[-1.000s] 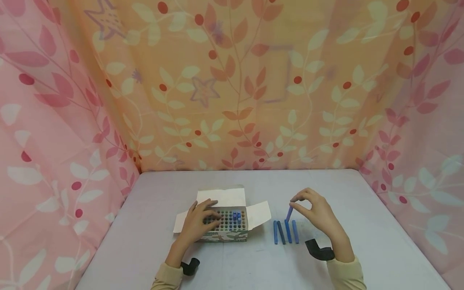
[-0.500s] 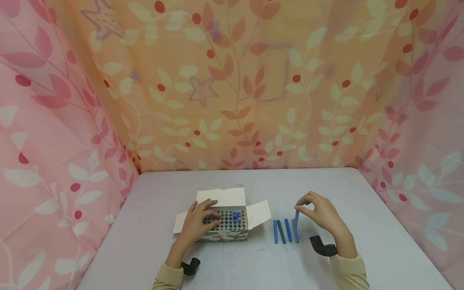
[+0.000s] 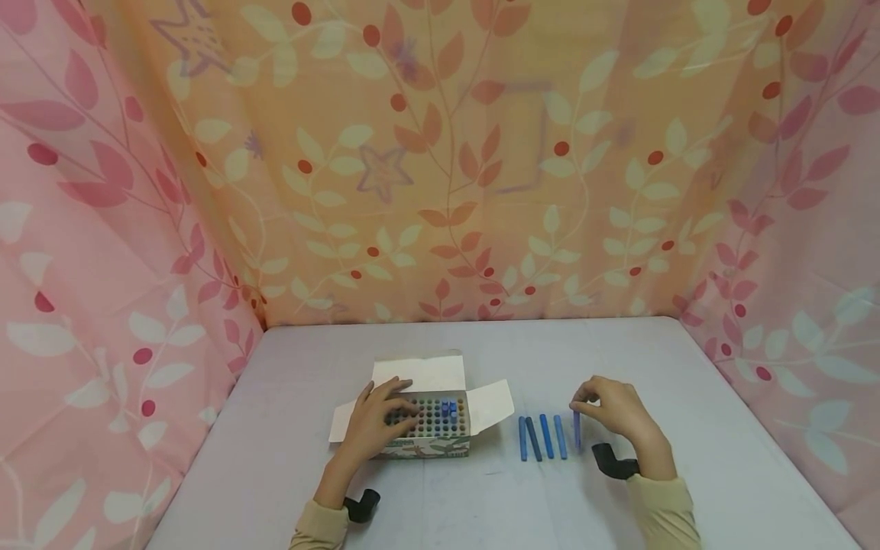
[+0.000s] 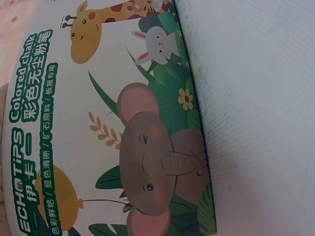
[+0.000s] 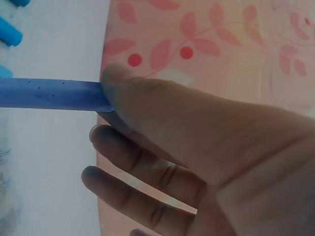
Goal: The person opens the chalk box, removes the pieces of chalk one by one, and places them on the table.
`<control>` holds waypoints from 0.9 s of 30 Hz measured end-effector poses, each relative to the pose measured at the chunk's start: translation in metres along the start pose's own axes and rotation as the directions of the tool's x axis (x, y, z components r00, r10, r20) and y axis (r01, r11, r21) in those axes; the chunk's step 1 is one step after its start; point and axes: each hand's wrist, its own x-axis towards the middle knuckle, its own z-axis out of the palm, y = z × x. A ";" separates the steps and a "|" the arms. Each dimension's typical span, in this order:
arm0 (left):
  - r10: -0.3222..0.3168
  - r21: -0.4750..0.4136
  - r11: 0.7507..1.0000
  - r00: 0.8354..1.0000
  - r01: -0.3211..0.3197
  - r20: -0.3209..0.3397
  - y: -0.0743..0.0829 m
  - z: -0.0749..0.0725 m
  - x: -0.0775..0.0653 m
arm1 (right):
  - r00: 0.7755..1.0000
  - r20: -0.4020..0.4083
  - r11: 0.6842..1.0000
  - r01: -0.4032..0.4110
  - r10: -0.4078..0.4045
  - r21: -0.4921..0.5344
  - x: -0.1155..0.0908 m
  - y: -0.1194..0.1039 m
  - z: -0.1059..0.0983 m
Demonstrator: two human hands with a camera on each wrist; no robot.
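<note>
My right hand (image 3: 612, 409) pinches a violet-blue chalk stick (image 3: 577, 429) by its upper end, between thumb and forefinger. In the right wrist view the same chalk stick (image 5: 54, 94) juts out leftward from the fingertips. Just left of it, several blue chalk sticks (image 3: 546, 436) lie side by side in a row on the table. My left hand (image 3: 378, 416) rests with spread, relaxed fingers over the left part of an open chalk box (image 3: 433, 448). In the left wrist view, the box (image 4: 147, 147) shows printed animals and the words "Colored chalk". A few blue sticks (image 3: 449, 410) stand up in its holes.
White cardboard flaps (image 3: 490, 407) fold outward from the box. The pale table (image 3: 495, 504) reaches back to a patterned curtain (image 3: 440, 191), with pink curtains on both sides. A black wrist mount (image 3: 614, 463) sits at the right wrist.
My right hand has moved right and lower with the violet-blue chalk, passing over the row to a spot beyond its right end. The left hand stays on the box.
</note>
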 end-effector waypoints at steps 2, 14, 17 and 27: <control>0.002 -0.001 1.000 1.000 -0.002 -0.003 0.000 0.000 0.000 | 1.000 0.022 1.000 0.002 -0.002 -0.019 0.001 0.003 0.003; -0.001 -0.006 1.000 1.000 0.001 -0.006 -0.001 0.001 0.000 | 0.997 0.053 0.999 -0.046 0.047 -0.021 0.009 0.015 0.022; -0.001 -0.006 1.000 1.000 0.001 -0.006 0.000 0.001 0.000 | 0.997 0.039 0.997 -0.071 0.072 -0.024 0.012 0.017 0.029; -0.003 -0.013 1.000 1.000 0.003 -0.003 0.001 -0.001 0.000 | 0.988 0.029 0.989 -0.149 0.150 -0.021 0.016 0.025 0.051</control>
